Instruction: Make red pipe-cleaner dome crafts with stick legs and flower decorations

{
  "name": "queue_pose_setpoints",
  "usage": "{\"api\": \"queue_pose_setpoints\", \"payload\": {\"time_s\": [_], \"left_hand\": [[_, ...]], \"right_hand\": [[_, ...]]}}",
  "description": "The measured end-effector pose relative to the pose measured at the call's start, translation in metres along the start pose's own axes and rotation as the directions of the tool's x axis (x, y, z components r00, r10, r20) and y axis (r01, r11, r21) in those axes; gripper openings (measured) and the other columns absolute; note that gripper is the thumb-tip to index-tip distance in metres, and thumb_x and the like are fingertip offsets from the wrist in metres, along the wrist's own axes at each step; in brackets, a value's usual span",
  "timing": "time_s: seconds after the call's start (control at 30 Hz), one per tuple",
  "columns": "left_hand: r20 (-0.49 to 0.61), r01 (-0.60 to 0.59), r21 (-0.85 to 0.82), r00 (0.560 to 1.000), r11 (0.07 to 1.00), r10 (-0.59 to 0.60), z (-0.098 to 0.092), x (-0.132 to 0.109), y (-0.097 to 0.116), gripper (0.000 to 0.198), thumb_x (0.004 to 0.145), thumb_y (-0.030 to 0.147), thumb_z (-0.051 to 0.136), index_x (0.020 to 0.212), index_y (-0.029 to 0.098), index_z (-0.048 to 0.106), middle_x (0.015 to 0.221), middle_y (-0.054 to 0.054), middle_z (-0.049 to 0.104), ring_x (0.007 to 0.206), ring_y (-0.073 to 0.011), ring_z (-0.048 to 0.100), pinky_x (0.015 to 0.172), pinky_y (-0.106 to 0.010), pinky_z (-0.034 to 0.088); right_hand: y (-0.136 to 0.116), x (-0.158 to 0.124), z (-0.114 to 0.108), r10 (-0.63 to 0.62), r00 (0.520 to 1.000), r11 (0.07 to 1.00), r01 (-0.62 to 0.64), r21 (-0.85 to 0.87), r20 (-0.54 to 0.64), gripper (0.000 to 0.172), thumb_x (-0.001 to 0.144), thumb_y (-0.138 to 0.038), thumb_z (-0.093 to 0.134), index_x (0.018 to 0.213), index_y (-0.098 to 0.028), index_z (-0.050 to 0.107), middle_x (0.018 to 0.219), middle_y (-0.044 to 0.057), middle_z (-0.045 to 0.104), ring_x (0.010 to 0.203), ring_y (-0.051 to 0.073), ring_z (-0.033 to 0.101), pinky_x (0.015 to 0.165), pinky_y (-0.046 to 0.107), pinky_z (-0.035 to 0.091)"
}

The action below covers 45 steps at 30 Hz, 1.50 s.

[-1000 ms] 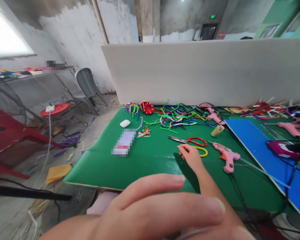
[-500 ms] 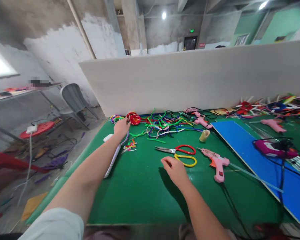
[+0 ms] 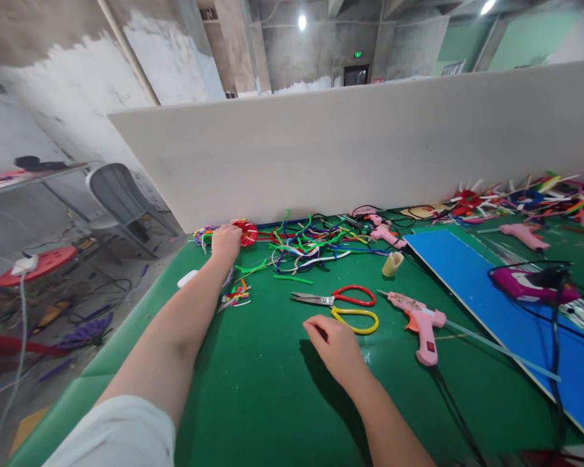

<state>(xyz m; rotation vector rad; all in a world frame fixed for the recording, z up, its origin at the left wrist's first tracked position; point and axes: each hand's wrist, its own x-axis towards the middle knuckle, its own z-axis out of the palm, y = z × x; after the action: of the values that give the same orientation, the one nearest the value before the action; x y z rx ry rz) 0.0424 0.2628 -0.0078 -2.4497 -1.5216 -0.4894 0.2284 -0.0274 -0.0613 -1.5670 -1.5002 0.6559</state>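
At the back left of the green table, my left hand (image 3: 226, 242) reaches to the left edge of a red disc (image 3: 248, 234) with pale marks. Its fingers bend downward and their tips are hidden, so I cannot tell whether it grips anything. A small heap of colourful bits (image 3: 203, 235) lies just left of that hand. My right hand (image 3: 335, 344) hovers above the table with fingers curled in and nothing visible in them. Just beyond it lie scissors (image 3: 333, 302) with one red and one yellow handle, their blades pointing left.
Tangled pipe cleaners (image 3: 311, 243) lie along the white partition (image 3: 321, 155). A pink glue gun (image 3: 421, 321) rests right of the scissors, near a beige tube (image 3: 392, 264). A blue board (image 3: 460, 279) carries a magenta tool (image 3: 525, 287). Cut snippets (image 3: 237, 296) lie beside my left forearm.
My left hand has reached slightly farther back, at the red disc's left side. The right hand stays near the scissors, slightly lower in view. The camera view has shifted.
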Motion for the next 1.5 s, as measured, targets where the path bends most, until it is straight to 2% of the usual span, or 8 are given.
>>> {"api": "queue_pose_setpoints", "payload": {"time_s": [0.13, 0.3, 0.33, 0.4, 0.47, 0.63, 0.97, 1.5], "left_hand": [[-0.112, -0.130, 0.016, 0.985, 0.991, 0.131, -0.030, -0.032, 0.008, 0.027, 0.091, 0.030, 0.041, 0.096, 0.016, 0.064, 0.095, -0.009, 0.064, 0.097, -0.0226, 0.057, 0.088, -0.043, 0.044], [-0.177, -0.379, 0.008, 0.910, 0.925, 0.375, -0.082, -0.098, 0.051, 0.021, 0.088, 0.029, 0.048, 0.098, 0.023, 0.066, 0.091, -0.004, 0.068, 0.090, -0.0186, 0.058, 0.081, -0.034, 0.043], [-0.204, -0.429, 0.014, 0.883, 0.903, 0.423, -0.093, -0.110, 0.061, 0.020, 0.088, 0.027, 0.049, 0.098, 0.024, 0.066, 0.089, -0.002, 0.069, 0.088, -0.0174, 0.058, 0.078, -0.033, 0.043], [-0.322, -0.606, 0.118, 0.726, 0.787, 0.608, -0.114, -0.131, 0.079, 0.018, 0.087, 0.021, 0.051, 0.099, 0.021, 0.064, 0.088, 0.000, 0.069, 0.085, -0.0164, 0.057, 0.072, -0.031, 0.042], [-0.373, -0.682, 0.194, 0.613, 0.705, 0.696, -0.134, -0.145, 0.094, 0.017, 0.086, 0.017, 0.052, 0.098, 0.017, 0.063, 0.086, -0.001, 0.068, 0.083, -0.0172, 0.056, 0.070, -0.031, 0.042], [-0.337, -0.772, 0.248, 0.498, 0.586, 0.799, -0.162, -0.158, 0.116, 0.016, 0.086, 0.014, 0.050, 0.096, 0.015, 0.063, 0.087, -0.002, 0.068, 0.082, -0.0172, 0.056, 0.070, -0.030, 0.042], [-0.231, -0.821, 0.211, 0.486, 0.531, 0.843, -0.169, -0.152, 0.131, 0.017, 0.088, 0.014, 0.046, 0.094, 0.016, 0.062, 0.085, -0.003, 0.066, 0.082, -0.0186, 0.056, 0.069, -0.031, 0.041], [-0.185, -0.856, 0.128, 0.476, 0.501, 0.860, -0.162, -0.152, 0.136, 0.024, 0.089, 0.012, 0.037, 0.094, 0.014, 0.061, 0.086, -0.005, 0.065, 0.085, -0.0197, 0.053, 0.074, -0.033, 0.038]], "right_hand": [[-0.002, 0.002, -0.003, 0.104, 0.993, 0.958, -0.084, 0.274, -0.060, 0.017, 0.080, -0.033, 0.056, 0.074, -0.022, 0.067, 0.069, 0.002, 0.065, 0.065, 0.017, 0.056, 0.061, 0.028, 0.040], [-0.004, 0.008, -0.006, 0.338, 0.941, 0.646, -0.213, 0.733, -0.024, 0.029, 0.071, -0.044, 0.064, 0.087, -0.020, 0.066, 0.073, 0.002, 0.064, 0.063, 0.015, 0.057, 0.050, 0.025, 0.045], [-0.005, 0.009, -0.005, 0.343, 0.939, 0.604, -0.214, 0.767, -0.008, 0.032, 0.071, -0.045, 0.063, 0.092, -0.020, 0.065, 0.078, 0.002, 0.066, 0.067, 0.015, 0.059, 0.052, 0.025, 0.047], [-0.008, 0.010, -0.005, 0.340, 0.939, 0.492, -0.216, 0.843, 0.042, 0.037, 0.072, -0.048, 0.063, 0.099, -0.022, 0.063, 0.086, 0.003, 0.068, 0.075, 0.015, 0.062, 0.060, 0.027, 0.052], [-0.010, 0.010, -0.004, 0.309, 0.946, 0.356, -0.215, 0.909, 0.102, 0.039, 0.072, -0.050, 0.063, 0.099, -0.023, 0.063, 0.088, 0.003, 0.070, 0.079, 0.015, 0.064, 0.068, 0.029, 0.053], [-0.011, 0.006, -0.002, 0.218, 0.960, 0.163, -0.211, 0.964, 0.173, 0.031, 0.070, -0.042, 0.069, 0.091, -0.019, 0.067, 0.091, 0.003, 0.072, 0.082, 0.015, 0.066, 0.076, 0.030, 0.053], [-0.004, 0.010, 0.003, 0.180, 0.969, 0.016, -0.176, 0.984, 0.171, 0.026, 0.066, -0.019, 0.074, 0.091, -0.019, 0.066, 0.088, 0.001, 0.072, 0.078, 0.013, 0.067, 0.072, 0.025, 0.053], [-0.004, 0.012, 0.008, 0.193, 0.970, 0.002, -0.153, 0.988, 0.150, 0.028, 0.060, -0.011, 0.073, 0.085, -0.020, 0.066, 0.079, -0.002, 0.072, 0.070, 0.010, 0.066, 0.064, 0.019, 0.053]]}}
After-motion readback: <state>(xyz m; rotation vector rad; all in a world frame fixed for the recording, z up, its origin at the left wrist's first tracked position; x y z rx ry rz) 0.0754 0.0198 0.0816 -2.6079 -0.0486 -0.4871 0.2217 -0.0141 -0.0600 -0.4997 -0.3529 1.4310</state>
